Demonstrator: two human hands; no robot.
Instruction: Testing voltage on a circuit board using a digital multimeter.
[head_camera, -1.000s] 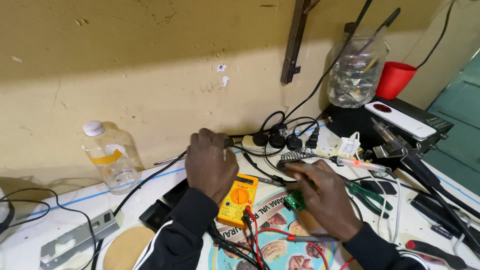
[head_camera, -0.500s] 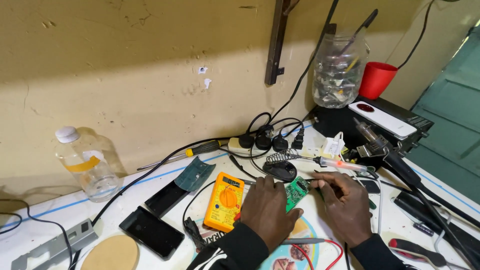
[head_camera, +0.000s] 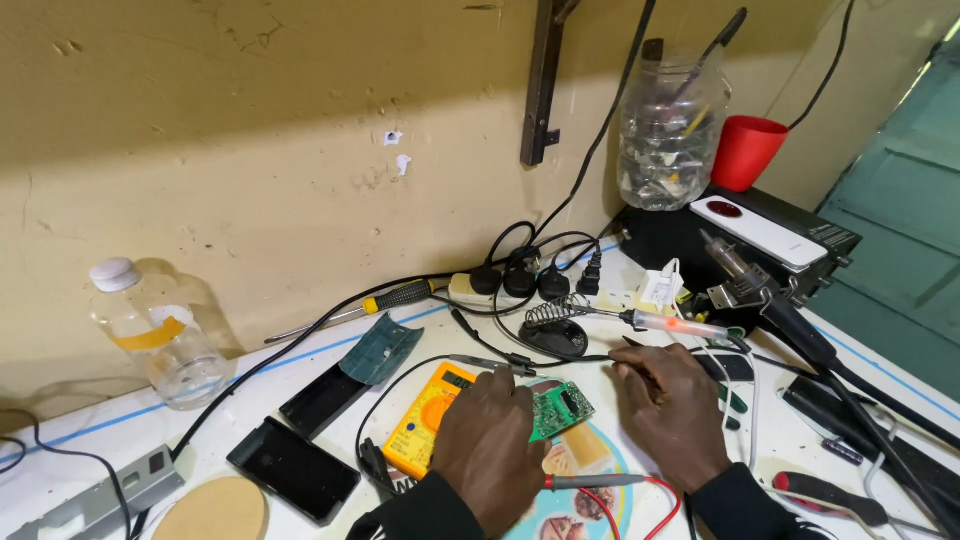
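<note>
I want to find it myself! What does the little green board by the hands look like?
Start at the white worktable against the yellow wall. Beside the yellow-orange multimeter, between the left hand and right hand, lies the green circuit board. It is the only flat green piece dotted with tiny parts.

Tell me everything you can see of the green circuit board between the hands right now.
The green circuit board is small and roughly rectangular, studded with tiny silver and dark components. It lies nearly flat, turned at a slant, on a colourful round mat beside the yellow multimeter. The left hand covers its near-left edge; the right hand sits just to its right, apart from it, holding a thin dark probe. Its underside is hidden.
</note>
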